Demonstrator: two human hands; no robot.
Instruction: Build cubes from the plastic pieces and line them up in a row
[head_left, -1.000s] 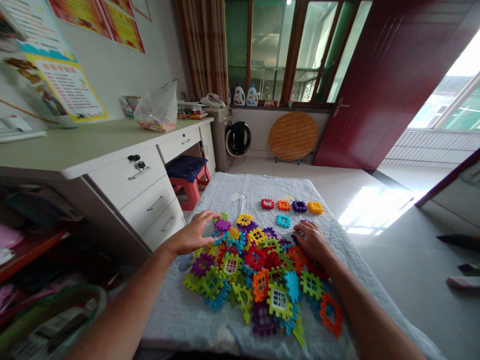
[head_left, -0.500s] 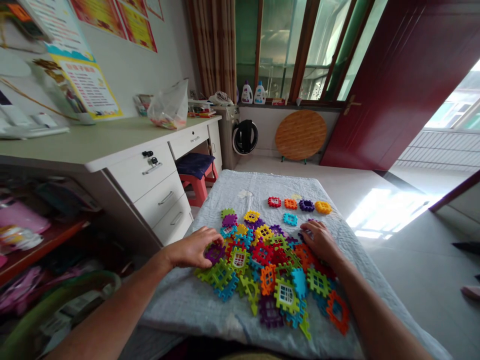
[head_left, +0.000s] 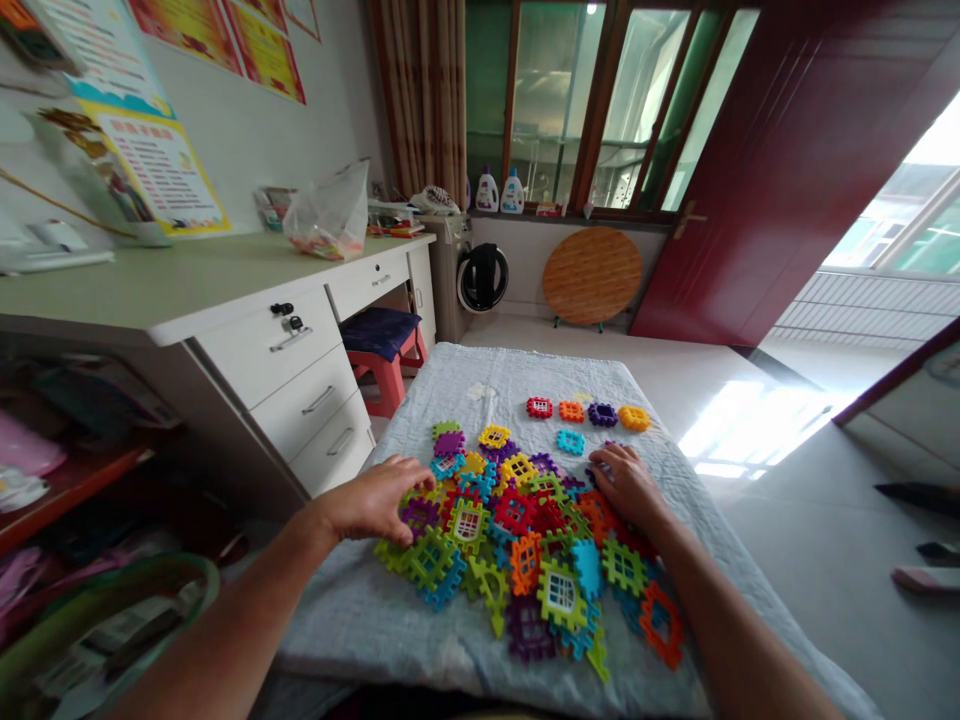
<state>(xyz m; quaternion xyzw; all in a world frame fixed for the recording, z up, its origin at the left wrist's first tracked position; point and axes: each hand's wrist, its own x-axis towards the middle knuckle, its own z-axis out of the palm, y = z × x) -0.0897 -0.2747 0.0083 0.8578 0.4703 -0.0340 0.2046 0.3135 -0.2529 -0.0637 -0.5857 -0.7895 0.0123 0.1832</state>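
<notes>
A pile of colourful notched plastic pieces lies on a cloth-covered table. My left hand is at the pile's left edge, thumb and fingers apart, beside a purple piece. At the right edge of the pile rests my right hand, fingers spread over some pieces; what lies under its palm is hidden. Beyond the pile sit a red block, an orange block, a purple block and a yellow block in a row, with a light blue block nearer.
A white desk with drawers stands at the left, bearing a plastic bag. Behind it are a red stool with a dark cushion and a washing machine. A round wooden board leans by the wall.
The whole view has shifted slightly, so the table and pieces appear a little further left. Both hands keep nearly the same places at the pile's edges.
</notes>
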